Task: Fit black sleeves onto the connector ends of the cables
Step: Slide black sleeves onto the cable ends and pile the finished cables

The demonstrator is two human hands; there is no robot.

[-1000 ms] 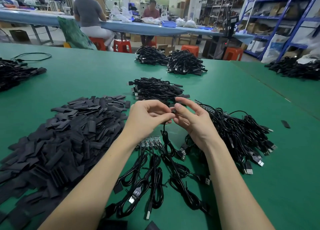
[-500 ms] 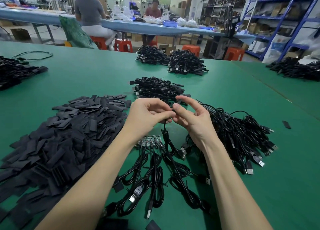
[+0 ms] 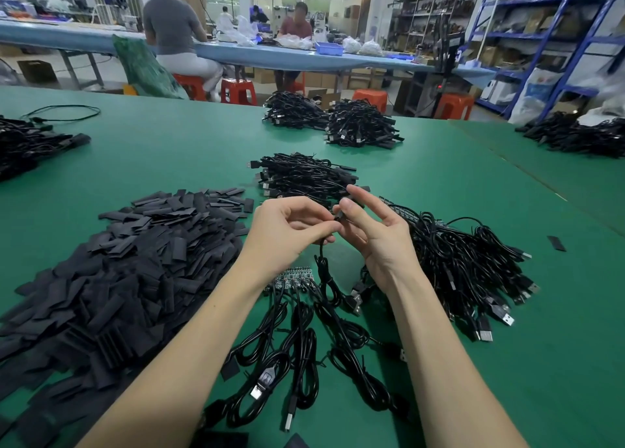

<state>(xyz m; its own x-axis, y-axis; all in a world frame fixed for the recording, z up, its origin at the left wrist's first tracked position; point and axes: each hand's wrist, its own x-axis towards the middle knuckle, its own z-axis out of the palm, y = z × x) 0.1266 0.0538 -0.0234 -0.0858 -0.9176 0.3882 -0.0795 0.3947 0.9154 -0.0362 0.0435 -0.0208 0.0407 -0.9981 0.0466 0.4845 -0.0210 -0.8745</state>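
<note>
Black cable (image 3: pixel 325 272) end pinched between left hand (image 3: pixel 287 231) and right hand (image 3: pixel 378 234), other fingers loosely spread.

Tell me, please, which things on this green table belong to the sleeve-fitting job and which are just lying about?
In the job: left hand and right hand pinching one cable; sleeve pile; cable heap.

Lying about: far bundles; loose loop of wire; stray sleeve.

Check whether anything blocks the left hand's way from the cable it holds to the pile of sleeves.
Nothing visible does. The left hand pinches the cable together with the right hand above the table. The sleeve pile lies just to its left, with only open air between.
</note>
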